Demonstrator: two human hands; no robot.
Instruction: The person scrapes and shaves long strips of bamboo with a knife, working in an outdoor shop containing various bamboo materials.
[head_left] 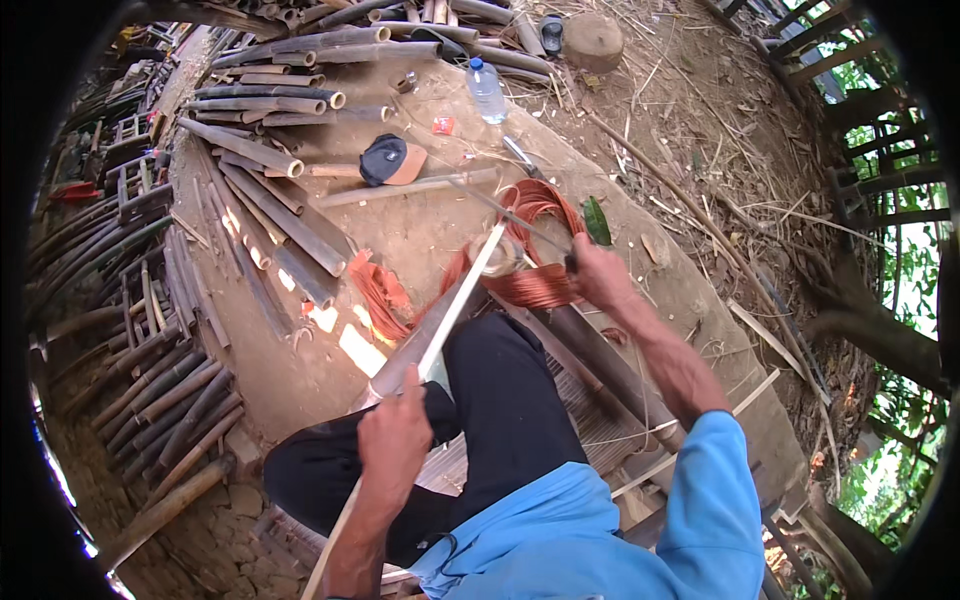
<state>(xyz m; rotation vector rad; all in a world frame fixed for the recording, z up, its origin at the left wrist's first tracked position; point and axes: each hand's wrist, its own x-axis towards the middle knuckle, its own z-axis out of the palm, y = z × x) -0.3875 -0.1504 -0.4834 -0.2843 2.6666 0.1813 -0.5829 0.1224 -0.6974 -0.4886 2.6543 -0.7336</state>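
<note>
My left hand point(396, 430) is closed around a long pale bamboo strip point(463, 302), which slants from beside my left forearm up over my knees. In my right hand point(603, 272) is a knife point(518, 220), gripped by its dark handle. Its narrow blade points to the upper left and crosses the strip's far end; I cannot tell whether they touch. Beneath the blade lies a bundle of reddish-brown cord point(535, 288) in loops. More orange-red strands point(380, 292) lie left of it. Thick bamboo poles point(610, 355) of a seat or frame pass under my legs.
Cut bamboo poles point(290, 100) are piled at the far left, with more stacks point(170, 400) along the left side. A dark cap with a tan brim point(392, 160), a water bottle point(486, 92) and a wood stump point(593, 43) stand beyond the cord. Bamboo fencing point(890, 180) edges the right.
</note>
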